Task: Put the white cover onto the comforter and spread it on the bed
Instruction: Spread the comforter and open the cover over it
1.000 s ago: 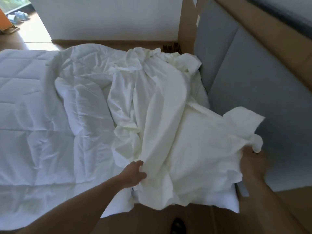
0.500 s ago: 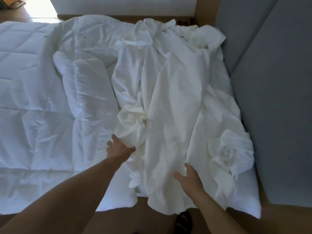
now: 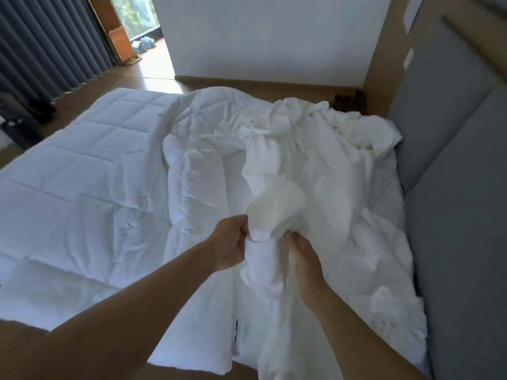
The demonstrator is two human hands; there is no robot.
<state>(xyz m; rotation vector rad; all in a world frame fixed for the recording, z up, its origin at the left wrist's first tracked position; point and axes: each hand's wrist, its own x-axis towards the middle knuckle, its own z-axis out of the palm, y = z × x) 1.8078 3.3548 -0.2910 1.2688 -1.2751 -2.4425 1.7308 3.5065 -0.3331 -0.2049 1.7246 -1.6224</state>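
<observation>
A quilted white comforter [image 3: 82, 187] lies over the bed, flat on the left and rumpled toward the middle. The thinner, cream-white cover [image 3: 323, 165] is bunched in folds on the right half, next to the headboard. My left hand [image 3: 230, 245] grips a raised fold of the cover, fingers curled round it. My right hand [image 3: 304, 256] is beside it, fingers dug into the same bunched fold, apparently pinching it. The two hands are close together, lifting the cloth a little off the bed.
A grey padded headboard [image 3: 450, 187] runs along the right side. Wooden floor [image 3: 115, 83] lies beyond the bed's far edge, with grey curtains [image 3: 46, 42] and a bright doorway [image 3: 142, 23] at the back left. A white wall [image 3: 269, 34] stands behind.
Both hands have left the flat cloth and come together on a fold of the cover, lifting it. The view has tipped up, showing more of the room.
</observation>
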